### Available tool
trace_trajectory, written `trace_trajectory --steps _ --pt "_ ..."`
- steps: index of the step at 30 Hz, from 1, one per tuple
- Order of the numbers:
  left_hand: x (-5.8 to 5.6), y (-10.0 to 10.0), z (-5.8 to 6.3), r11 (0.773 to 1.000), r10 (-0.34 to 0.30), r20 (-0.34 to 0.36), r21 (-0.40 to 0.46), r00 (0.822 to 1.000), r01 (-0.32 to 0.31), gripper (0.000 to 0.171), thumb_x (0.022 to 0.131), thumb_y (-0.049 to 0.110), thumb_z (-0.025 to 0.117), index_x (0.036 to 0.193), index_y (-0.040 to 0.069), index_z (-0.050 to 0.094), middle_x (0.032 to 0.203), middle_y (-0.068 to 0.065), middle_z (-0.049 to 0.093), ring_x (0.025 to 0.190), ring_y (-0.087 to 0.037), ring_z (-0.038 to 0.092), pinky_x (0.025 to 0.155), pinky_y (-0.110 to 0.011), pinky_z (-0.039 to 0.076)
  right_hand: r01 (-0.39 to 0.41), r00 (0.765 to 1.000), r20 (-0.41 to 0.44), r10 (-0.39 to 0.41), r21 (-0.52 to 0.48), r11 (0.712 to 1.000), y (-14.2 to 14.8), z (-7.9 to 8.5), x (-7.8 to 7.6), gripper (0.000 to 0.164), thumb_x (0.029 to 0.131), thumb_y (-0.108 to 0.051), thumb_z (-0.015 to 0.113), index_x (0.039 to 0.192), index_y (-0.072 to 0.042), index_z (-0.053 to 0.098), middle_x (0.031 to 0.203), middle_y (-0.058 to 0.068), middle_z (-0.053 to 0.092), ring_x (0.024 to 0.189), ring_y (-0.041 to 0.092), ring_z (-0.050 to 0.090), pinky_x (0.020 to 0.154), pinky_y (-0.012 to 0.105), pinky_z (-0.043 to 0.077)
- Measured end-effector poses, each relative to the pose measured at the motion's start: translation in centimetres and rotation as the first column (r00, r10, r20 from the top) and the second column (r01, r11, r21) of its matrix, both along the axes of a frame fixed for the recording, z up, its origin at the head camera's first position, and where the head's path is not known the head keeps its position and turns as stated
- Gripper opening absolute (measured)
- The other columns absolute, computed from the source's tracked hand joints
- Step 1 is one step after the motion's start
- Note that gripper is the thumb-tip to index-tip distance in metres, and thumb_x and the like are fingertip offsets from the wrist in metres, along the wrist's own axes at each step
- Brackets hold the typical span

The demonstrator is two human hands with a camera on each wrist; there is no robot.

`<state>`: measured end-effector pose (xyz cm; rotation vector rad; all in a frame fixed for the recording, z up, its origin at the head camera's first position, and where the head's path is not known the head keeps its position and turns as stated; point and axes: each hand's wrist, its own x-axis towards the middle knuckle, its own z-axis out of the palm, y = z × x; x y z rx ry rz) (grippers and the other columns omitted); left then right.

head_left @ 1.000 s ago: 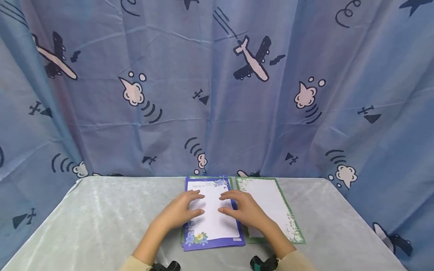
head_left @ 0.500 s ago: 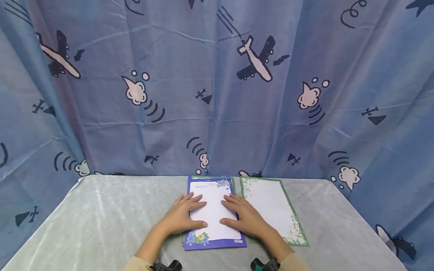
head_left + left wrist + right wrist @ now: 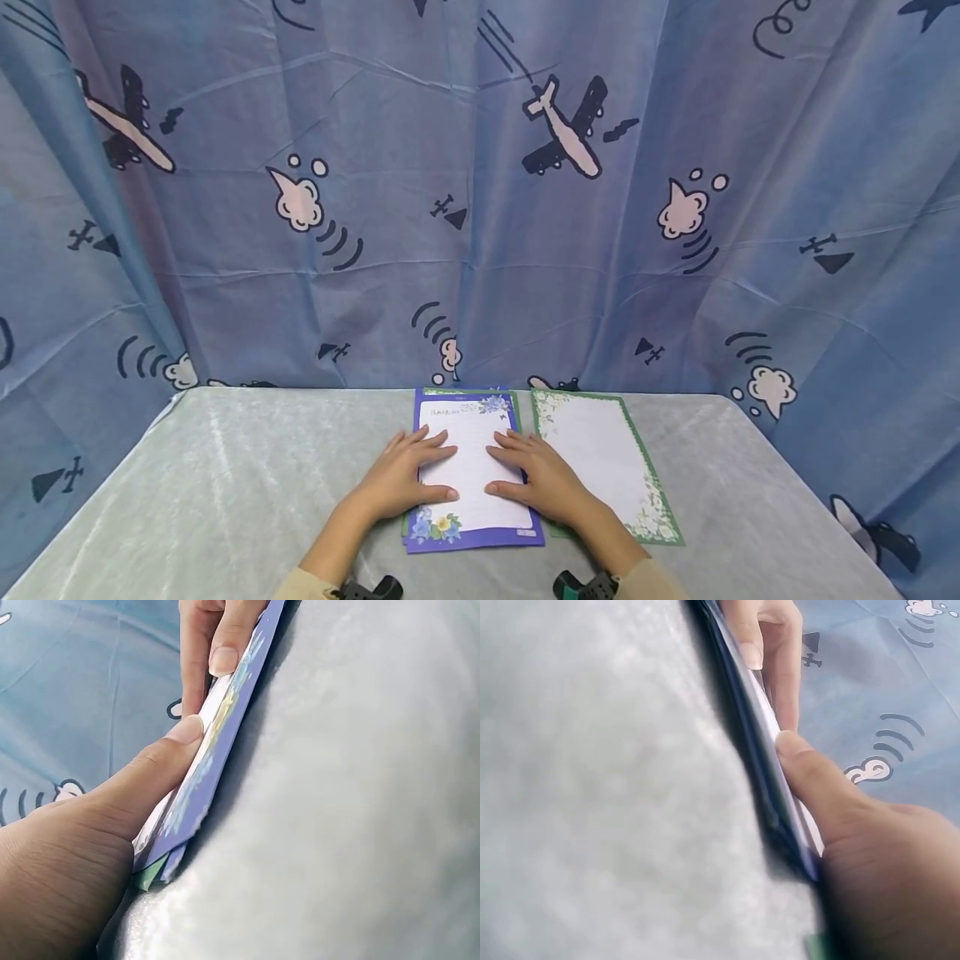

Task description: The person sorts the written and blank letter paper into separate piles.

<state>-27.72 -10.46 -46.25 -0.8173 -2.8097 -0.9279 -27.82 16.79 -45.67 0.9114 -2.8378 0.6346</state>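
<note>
A sheet of writing paper with a purple border and blue and yellow flowers (image 3: 474, 517) lies on top of a small stack at the middle of the table. My left hand (image 3: 401, 475) rests on its left side, fingers spread and thumb extended over the white area. Across from it, my right hand (image 3: 542, 477) rests on the right side with fingers likewise spread. In the left wrist view, the thumb lies on the purple-bordered paper (image 3: 196, 796), and green and purple corners stick out below. The right wrist view shows the right thumb on the paper's white face.
A green-bordered sheet (image 3: 603, 450) with white flowers lies right of the stack, partly under my right forearm. Pale velvety cloth covers the table (image 3: 247, 467). A blue curtain (image 3: 480, 250) with airplane prints hangs behind the table's far edge.
Both hands have lowered and flattened onto the purple-bordered paper, their fingers straighter than a second ago. Between half a second ago and now, hands and papers stay almost still.
</note>
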Motion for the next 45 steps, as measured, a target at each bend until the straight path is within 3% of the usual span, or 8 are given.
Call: trace_trajectory --steps 9,15,18,21,25,29,45 --pt "0.08 -0.05 -0.06 1.0 0.018 -0.015 0.026 1.0 -0.017 0.061 0.08 0.05 0.08 0.132 0.019 0.069 0.146 -0.008 0.06 0.146 -0.039 0.043 0.121 -0.067 0.02 0.066 0.998 -0.013 -0.067 -0.031 0.997 -0.31 -0.03 0.27 0.058 0.09 -0.057 0.067 0.134 -0.019 0.067 0.147 0.005 0.06 0.141 0.032 0.051 0.116 0.059 0.037" --pt "0.06 0.24 -0.17 0.989 0.072 -0.026 0.131 0.997 -0.068 0.043 0.082 0.037 0.082 0.119 0.016 0.076 0.129 -0.004 0.072 0.137 -0.037 0.054 0.121 -0.064 0.024 0.075 0.984 -0.15 -0.097 -0.143 0.987 -0.06 -0.47 0.33 0.032 0.09 -0.038 0.075 0.115 -0.019 0.077 0.121 -0.002 0.075 0.119 0.022 0.066 0.103 0.049 0.052" --pt "0.07 0.33 -0.11 0.989 0.083 -0.067 0.13 0.994 -0.074 0.042 0.081 0.037 0.084 0.116 0.014 0.077 0.125 -0.004 0.074 0.132 -0.036 0.059 0.119 -0.064 0.029 0.057 0.977 -0.197 -0.086 -0.149 0.987 0.04 -0.52 0.29 0.032 0.087 -0.04 0.078 0.11 -0.019 0.079 0.116 -0.004 0.076 0.113 0.019 0.068 0.099 0.047 0.054" --pt "0.15 0.28 -0.11 0.998 0.054 -0.08 0.047 0.995 -0.05 0.066 0.075 0.051 0.085 0.128 0.015 0.07 0.139 -0.008 0.065 0.136 -0.036 0.055 0.119 -0.065 0.028 0.048 0.984 -0.163 -0.066 -0.113 0.992 0.02 -0.4 0.32 0.049 0.083 -0.051 0.079 0.118 -0.018 0.076 0.129 0.0 0.072 0.123 0.024 0.064 0.103 0.052 0.051" --pt "0.31 0.15 -0.08 0.999 0.006 -0.042 -0.039 0.999 -0.008 0.086 0.07 0.063 0.083 0.139 0.017 0.062 0.153 -0.01 0.053 0.147 -0.04 0.041 0.121 -0.066 0.022 0.04 0.996 -0.072 -0.044 -0.051 0.998 -0.09 -0.12 0.46 0.067 0.081 -0.061 0.075 0.131 -0.016 0.069 0.146 0.007 0.06 0.138 0.034 0.053 0.11 0.061 0.043" --pt "0.35 0.15 -0.02 0.998 0.007 -0.019 -0.055 1.0 -0.008 0.083 0.071 0.064 0.081 0.138 0.018 0.064 0.152 -0.007 0.054 0.149 -0.041 0.036 0.122 -0.066 0.02 0.051 0.998 -0.033 -0.052 -0.026 0.998 -0.28 0.04 0.55 0.068 0.082 -0.061 0.074 0.133 -0.016 0.068 0.147 0.008 0.059 0.141 0.035 0.05 0.113 0.061 0.04" --pt "0.42 0.32 0.46 0.998 0.038 -0.001 -0.06 0.999 -0.038 0.077 0.072 0.062 0.082 0.135 0.019 0.066 0.148 -0.005 0.058 0.145 -0.037 0.044 0.121 -0.064 0.025 0.071 0.997 -0.022 -0.071 -0.012 0.997 -0.5 0.4 0.59 0.066 0.083 -0.06 0.074 0.131 -0.015 0.069 0.145 0.008 0.061 0.139 0.035 0.052 0.112 0.061 0.041"
